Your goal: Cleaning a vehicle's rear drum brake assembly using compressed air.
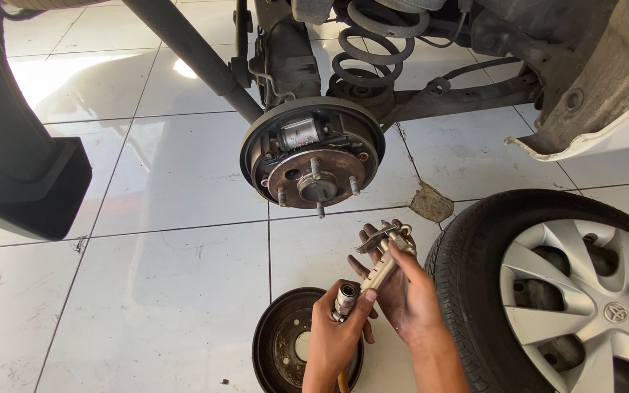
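Two bare hands work low in the head view, near six o'clock. Left hand (336,331) has its grip wrapped closed around a metal hose coupler (345,298), open socket end facing up; a yellowish hose trails below the wrist at the frame's bottom edge. Right hand (394,280), grimy, has its grip closed on a metal air blow gun (385,255), fingers curled over the trigger part, the gun's inlet end angled down toward the coupler at about seven o'clock of the hand. Gun inlet and coupler sit just beside each other; whether they touch, cannot tell. Directly below the hands, a removed brake drum (282,342) lies open side up on the white tiled floor (169,276). At twelve o'clock of the hands, the exposed hub and brake backing plate (313,156) with wheel studs and a wheel cylinder hangs under the raised car. Coil spring (373,47) above it. At three o'clock, a removed wheel (569,291) with silver hubcap stands tilted near the right forearm. Mud flap (23,182) at nine o'clock.
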